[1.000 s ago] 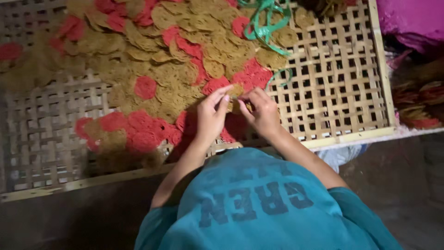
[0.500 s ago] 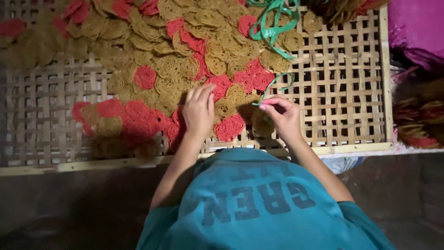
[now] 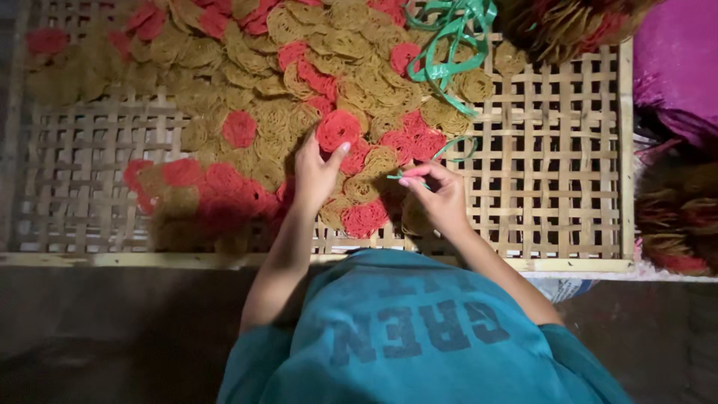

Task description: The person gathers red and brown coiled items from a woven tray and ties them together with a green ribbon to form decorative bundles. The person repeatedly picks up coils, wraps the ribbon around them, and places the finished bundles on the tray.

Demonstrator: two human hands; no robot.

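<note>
Left hand (image 3: 314,176): lies on the pile of discs, fingers together and stretched toward 12 o'clock, thumb out to the side; the fingertips touch a red disc (image 3: 337,129). Nothing is gripped.
Right hand (image 3: 440,196): at 3 o'clock from the left hand, just beside it; fingers curled, thumb and forefinger pinching a thin green strip (image 3: 399,177) that pokes out toward 9 o'clock.
Red disc: a flat round coil of noodle-like strands, sitting on top of the yellow discs (image 3: 351,82) at 12 o'clock from the left hand.
Another red disc (image 3: 365,218): between the two wrists, near the tray's front edge.
Tray (image 3: 553,164): woven lattice of pale slats in a wooden frame; discs cover its left and middle, the 3 o'clock part is bare lattice.
Green strips (image 3: 449,37): a loose tangle at 12 o'clock from the right hand, well apart from it, resting on the discs at the tray's far edge.
Shirt (image 3: 419,337): teal, fills the bottom of the view at 6 o'clock.
Purple cloth (image 3: 677,67): at 2 o'clock, beyond the tray frame.
</note>
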